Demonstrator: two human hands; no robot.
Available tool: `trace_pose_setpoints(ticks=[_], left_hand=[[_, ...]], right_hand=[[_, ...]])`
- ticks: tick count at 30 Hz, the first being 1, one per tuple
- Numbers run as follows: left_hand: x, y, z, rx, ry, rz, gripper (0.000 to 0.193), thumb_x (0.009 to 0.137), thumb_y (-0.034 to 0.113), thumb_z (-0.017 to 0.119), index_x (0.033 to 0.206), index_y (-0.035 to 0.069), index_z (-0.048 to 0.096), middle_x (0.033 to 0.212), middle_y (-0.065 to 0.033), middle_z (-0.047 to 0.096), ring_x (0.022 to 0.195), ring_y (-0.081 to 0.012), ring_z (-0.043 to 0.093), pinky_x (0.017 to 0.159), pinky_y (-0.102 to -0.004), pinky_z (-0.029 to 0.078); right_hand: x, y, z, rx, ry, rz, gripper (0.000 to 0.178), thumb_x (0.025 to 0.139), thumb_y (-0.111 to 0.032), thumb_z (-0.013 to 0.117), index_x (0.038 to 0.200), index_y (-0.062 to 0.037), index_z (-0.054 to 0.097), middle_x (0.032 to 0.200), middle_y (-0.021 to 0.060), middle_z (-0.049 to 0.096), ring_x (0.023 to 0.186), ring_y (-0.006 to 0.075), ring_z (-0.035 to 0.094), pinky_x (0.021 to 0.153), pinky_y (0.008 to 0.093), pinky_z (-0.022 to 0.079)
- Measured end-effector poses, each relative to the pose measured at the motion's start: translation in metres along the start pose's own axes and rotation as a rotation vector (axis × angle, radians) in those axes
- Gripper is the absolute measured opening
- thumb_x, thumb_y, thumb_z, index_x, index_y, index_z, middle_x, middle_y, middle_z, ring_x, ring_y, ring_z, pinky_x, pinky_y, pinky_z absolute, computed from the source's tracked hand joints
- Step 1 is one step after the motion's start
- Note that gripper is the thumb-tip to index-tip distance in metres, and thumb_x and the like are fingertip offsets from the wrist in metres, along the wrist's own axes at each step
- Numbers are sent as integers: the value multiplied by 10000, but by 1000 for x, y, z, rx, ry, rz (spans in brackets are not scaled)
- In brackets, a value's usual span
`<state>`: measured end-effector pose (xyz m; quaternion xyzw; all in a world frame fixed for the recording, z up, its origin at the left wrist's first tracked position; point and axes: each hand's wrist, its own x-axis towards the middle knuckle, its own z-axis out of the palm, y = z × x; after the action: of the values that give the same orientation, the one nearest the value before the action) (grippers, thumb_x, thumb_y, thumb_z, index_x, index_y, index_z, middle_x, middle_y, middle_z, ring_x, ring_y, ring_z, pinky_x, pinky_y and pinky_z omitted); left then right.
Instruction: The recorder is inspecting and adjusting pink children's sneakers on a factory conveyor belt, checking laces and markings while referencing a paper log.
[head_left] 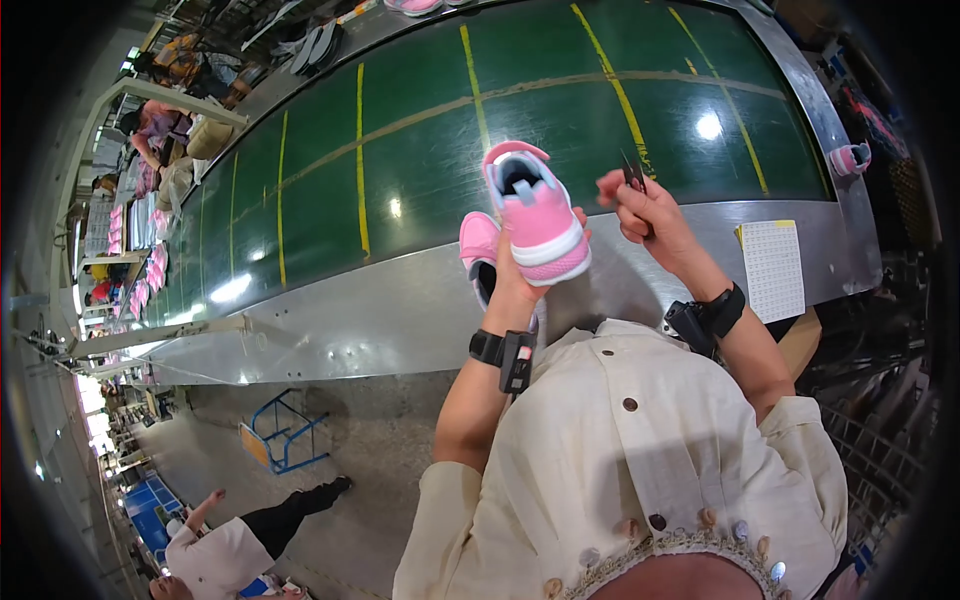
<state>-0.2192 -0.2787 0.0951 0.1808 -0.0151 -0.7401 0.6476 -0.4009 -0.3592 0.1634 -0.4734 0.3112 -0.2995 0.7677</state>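
The pink shoe (pixel 547 230) is above the belt's near metal edge (pixel 390 325), your left hand (pixel 515 280) clamped around it. A second pink shoe (pixel 479 238) shows just left; to the right, your right hand (pixel 650 215) grips a dark pointed tool (pixel 634 175).

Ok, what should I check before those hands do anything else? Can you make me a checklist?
1. Pink-and-white sneaker gripped: ok, the left hand holds it, heel toward the camera.
2. Small dark metal snips gripped: ok, in the right hand.
3. Snips clear of the sneaker: ok, a gap shows between them.
4. Snips' blades closed: cannot tell, too small.
5. Second pink shoe resting securely: cannot tell, partly hidden behind the held sneaker and left hand.
6. White gridded paper sheet out of the way: ok, right of both hands.
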Motion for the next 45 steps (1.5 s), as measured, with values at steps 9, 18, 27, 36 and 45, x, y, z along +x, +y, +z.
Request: trace_pose_setpoints(ticks=[9,18,27,36,45], left_hand=[[-13,-40,-94,662,625,-5,562,933,577,315,1200,118,499,1115,-23,554,951,-147,511,850,-315,386],[-123,-22,-93,908,822,352,349,905,263,572,1151,16,544,991,-72,597,746,-92,564,602,-208,459],[-102,-51,-147,844,936,321,434,888,215,583,1274,38,495,1093,-80,538,898,-117,525,762,-252,441],[-94,-50,-130,641,879,208,405,894,238,582,1248,52,520,981,13,565,771,-44,497,620,-182,397],[-70,-13,-125,534,919,315,280,917,317,523,1042,67,514,855,-55,584,603,-123,534,485,-264,464]], right_hand=[[7,126,6,-1398,-501,-51,307,724,-275,704,896,-56,576,873,109,587,817,319,583,680,408,462],[-10,129,16,-1300,-406,-283,440,739,-368,694,1142,-218,601,917,62,589,756,245,614,617,352,487],[9,134,41,-1535,-572,-172,565,736,-466,664,1249,-276,521,746,105,530,681,278,585,571,398,446],[29,144,41,-1434,-704,-67,316,647,-364,665,870,-143,629,707,109,636,700,299,629,592,422,477],[86,44,-21,-218,28,336,508,762,-465,691,991,-15,639,835,52,655,804,131,611,748,295,485]])
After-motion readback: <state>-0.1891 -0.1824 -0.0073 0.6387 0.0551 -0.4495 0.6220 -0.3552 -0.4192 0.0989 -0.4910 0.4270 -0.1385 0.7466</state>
